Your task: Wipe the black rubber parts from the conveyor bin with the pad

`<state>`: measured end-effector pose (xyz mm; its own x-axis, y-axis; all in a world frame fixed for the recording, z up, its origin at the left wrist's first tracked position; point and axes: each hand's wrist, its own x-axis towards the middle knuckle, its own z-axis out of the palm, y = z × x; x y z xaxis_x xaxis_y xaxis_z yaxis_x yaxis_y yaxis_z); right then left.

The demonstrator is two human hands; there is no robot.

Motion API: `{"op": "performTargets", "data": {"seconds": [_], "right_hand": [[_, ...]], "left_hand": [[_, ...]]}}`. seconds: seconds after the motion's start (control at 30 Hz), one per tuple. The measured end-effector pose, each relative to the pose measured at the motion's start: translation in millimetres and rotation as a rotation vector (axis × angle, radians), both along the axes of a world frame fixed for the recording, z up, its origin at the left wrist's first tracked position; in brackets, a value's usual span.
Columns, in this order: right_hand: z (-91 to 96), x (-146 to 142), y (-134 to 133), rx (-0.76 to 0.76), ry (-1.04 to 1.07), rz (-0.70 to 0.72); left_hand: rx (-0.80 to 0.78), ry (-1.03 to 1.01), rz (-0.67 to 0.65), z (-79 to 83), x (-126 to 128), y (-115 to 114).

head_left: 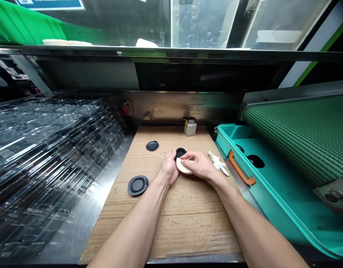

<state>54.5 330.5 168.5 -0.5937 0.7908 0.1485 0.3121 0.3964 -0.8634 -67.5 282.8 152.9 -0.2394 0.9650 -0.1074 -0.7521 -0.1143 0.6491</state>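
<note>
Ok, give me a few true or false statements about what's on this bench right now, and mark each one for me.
1. The right hand holds a white round pad. True.
2. The left hand grips the orange handle. False: it holds a black disc, and the orange handle is on the side of the teal tray.
3. One black disc and another black disc lie on the cardboard sheet, apart from the hands. True.
4. A small bottle lies on its side. False: the small bottle stands upright at the far end of the cardboard sheet.
</note>
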Motion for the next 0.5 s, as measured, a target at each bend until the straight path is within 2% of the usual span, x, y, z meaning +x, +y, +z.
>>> {"op": "performTargets", "data": {"seconds": [0.07,0.13,0.27,0.4,0.5], "right_hand": [[0.8,5,4,0.025,-0.047,-0.070],[2.5,5,4,0.124,-0.041,-0.188],[8.4,-6,-8,0.292,-0.098,-0.172],[11.9,-14,-20,0.347,-0.327,-0.414],[10.8,-20,-24,0.350,-0.419,-0.418]], "left_hand": [[-0.011,0.006,-0.025,-0.2,0,1],[-0.014,0.009,-0.020,-1.5,0,3],[-0.047,-0.042,-0.011,-3.9,-3,5],[-0.058,-0.017,-0.026,-2.4,-2,4],[-0.049,0.011,-0.004,-1.2,1,2]]}}
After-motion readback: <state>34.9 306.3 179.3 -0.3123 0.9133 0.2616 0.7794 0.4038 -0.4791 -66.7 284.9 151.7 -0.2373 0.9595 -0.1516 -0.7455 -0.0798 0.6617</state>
